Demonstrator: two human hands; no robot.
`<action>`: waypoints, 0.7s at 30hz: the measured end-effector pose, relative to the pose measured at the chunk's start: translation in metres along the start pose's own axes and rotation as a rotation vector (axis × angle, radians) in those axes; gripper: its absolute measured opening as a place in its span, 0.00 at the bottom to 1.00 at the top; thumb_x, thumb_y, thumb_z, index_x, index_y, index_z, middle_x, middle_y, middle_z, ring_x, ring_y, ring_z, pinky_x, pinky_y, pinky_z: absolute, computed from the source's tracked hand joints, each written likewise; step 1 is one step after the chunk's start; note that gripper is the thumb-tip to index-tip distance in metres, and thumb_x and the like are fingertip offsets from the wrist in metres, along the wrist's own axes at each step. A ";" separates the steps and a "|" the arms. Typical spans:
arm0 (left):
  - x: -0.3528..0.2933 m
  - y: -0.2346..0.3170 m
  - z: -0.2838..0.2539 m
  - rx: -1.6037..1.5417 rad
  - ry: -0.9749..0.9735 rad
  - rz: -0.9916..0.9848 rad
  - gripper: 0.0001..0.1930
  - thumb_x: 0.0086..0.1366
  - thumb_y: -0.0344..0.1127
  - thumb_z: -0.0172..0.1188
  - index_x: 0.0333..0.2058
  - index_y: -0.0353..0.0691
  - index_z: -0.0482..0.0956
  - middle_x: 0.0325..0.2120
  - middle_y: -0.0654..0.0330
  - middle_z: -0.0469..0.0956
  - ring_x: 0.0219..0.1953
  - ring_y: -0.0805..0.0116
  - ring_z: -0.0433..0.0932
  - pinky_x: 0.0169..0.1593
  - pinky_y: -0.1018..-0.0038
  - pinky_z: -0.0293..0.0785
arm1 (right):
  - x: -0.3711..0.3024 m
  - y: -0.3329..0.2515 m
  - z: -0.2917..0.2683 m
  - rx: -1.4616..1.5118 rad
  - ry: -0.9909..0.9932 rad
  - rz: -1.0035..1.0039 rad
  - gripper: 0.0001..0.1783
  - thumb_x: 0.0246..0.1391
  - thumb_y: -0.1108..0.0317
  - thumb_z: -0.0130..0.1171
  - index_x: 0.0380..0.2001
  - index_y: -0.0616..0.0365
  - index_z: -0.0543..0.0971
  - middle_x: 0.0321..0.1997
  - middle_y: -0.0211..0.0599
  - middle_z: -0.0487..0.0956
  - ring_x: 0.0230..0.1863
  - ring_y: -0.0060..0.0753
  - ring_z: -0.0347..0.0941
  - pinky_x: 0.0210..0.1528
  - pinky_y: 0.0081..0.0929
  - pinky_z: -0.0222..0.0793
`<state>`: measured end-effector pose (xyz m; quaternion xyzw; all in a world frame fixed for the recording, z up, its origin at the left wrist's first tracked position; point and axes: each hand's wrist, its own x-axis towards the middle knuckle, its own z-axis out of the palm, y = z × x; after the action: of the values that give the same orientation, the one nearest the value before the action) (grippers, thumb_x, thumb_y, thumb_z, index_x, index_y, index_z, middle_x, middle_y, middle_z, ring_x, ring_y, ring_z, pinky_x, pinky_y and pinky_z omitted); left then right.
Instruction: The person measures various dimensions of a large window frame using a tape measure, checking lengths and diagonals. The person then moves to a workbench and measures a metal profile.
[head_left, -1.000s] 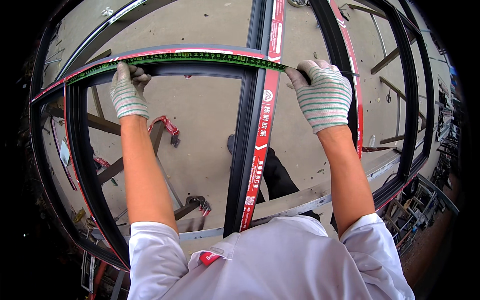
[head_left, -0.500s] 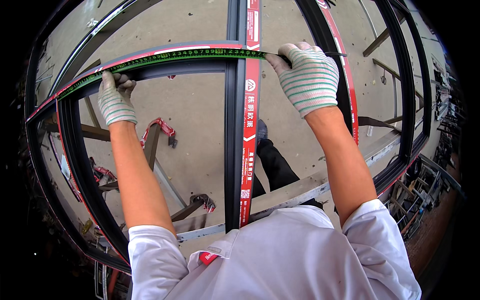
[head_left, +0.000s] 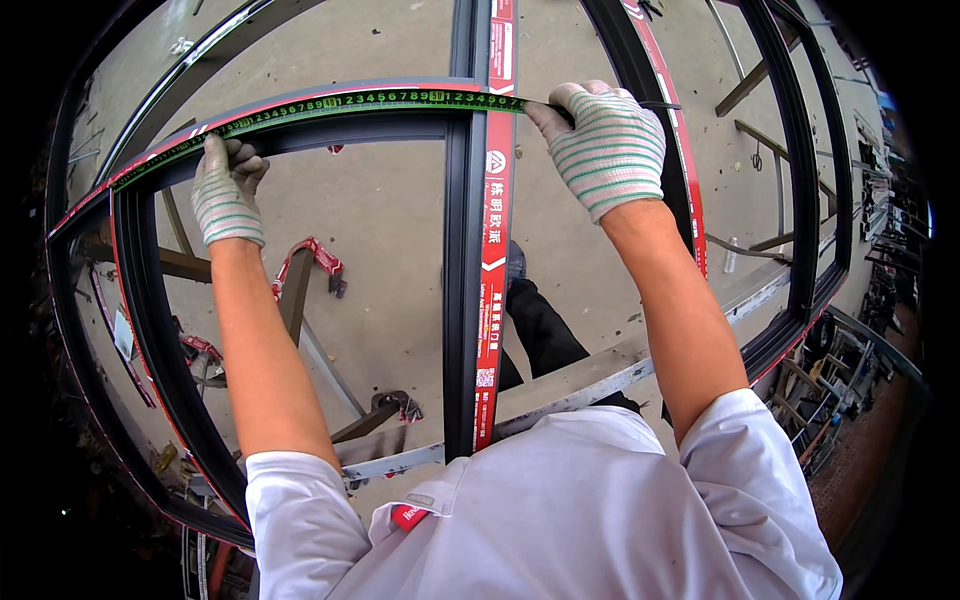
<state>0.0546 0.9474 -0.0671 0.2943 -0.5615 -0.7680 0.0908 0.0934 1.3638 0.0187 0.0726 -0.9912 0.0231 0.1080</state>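
Observation:
A green and black tape measure (head_left: 385, 101) is stretched along a dark frame crossbar (head_left: 350, 131) that carries a red and white protective strip. My left hand (head_left: 229, 190), in a white glove with green stripes, pinches the tape's lower edge toward its left end, the other fingers curled. The same kind of glove covers my right hand (head_left: 607, 150), which grips the tape just right of the upright mullion (head_left: 465, 270); a thin dark length of it sticks out past my knuckles. Between the two hands the tape runs over the crossbar and across the mullion's top. No tape case can be made out.
The large dark frame rests on metal supports, with a pale rail (head_left: 590, 385) close to my body. Crumpled red film (head_left: 322, 255) hangs on a support leg below. Metal scraps and profiles (head_left: 825, 385) are piled at right. My foot (head_left: 515, 262) stands beneath the frame.
The whole view has shifted slightly, moving the frame and arms a little to the left in the picture. Both hands keep their hold on the tape measure.

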 end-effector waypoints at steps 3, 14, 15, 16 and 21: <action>-0.007 0.001 -0.002 0.015 0.006 -0.008 0.19 0.74 0.50 0.65 0.39 0.36 0.79 0.28 0.57 0.78 0.24 0.68 0.76 0.37 0.65 0.83 | 0.001 -0.004 -0.006 -0.017 -0.055 0.038 0.20 0.60 0.45 0.68 0.36 0.52 0.88 0.35 0.38 0.85 0.38 0.44 0.81 0.41 0.40 0.77; -0.048 -0.035 -0.048 0.153 -0.006 -0.118 0.17 0.74 0.50 0.65 0.38 0.41 0.79 0.29 0.60 0.78 0.26 0.69 0.77 0.39 0.67 0.81 | 0.003 -0.005 -0.007 -0.044 -0.106 0.039 0.23 0.66 0.42 0.60 0.41 0.49 0.90 0.36 0.38 0.86 0.43 0.44 0.83 0.44 0.42 0.77; -0.057 -0.037 -0.050 0.167 -0.005 -0.128 0.16 0.74 0.50 0.65 0.38 0.41 0.78 0.29 0.60 0.78 0.26 0.70 0.77 0.39 0.67 0.81 | 0.002 -0.005 -0.009 -0.054 -0.114 0.044 0.23 0.66 0.41 0.60 0.42 0.49 0.90 0.36 0.38 0.86 0.44 0.44 0.83 0.44 0.43 0.77; -0.069 -0.041 -0.053 0.181 -0.002 -0.137 0.16 0.75 0.49 0.64 0.39 0.41 0.78 0.29 0.60 0.78 0.26 0.70 0.77 0.38 0.67 0.81 | 0.002 -0.006 -0.010 -0.057 -0.131 0.054 0.24 0.66 0.41 0.59 0.42 0.49 0.90 0.36 0.38 0.86 0.44 0.44 0.83 0.44 0.43 0.78; -0.119 -0.071 -0.100 0.150 0.030 -0.149 0.16 0.76 0.47 0.63 0.38 0.39 0.78 0.29 0.60 0.79 0.24 0.73 0.76 0.31 0.74 0.78 | 0.004 -0.005 -0.011 -0.049 -0.143 0.057 0.25 0.67 0.40 0.57 0.43 0.49 0.89 0.38 0.40 0.86 0.45 0.45 0.83 0.46 0.43 0.79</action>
<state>0.2198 0.9479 -0.1096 0.3526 -0.5925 -0.7240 0.0193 0.0928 1.3589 0.0301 0.0432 -0.9983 -0.0034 0.0379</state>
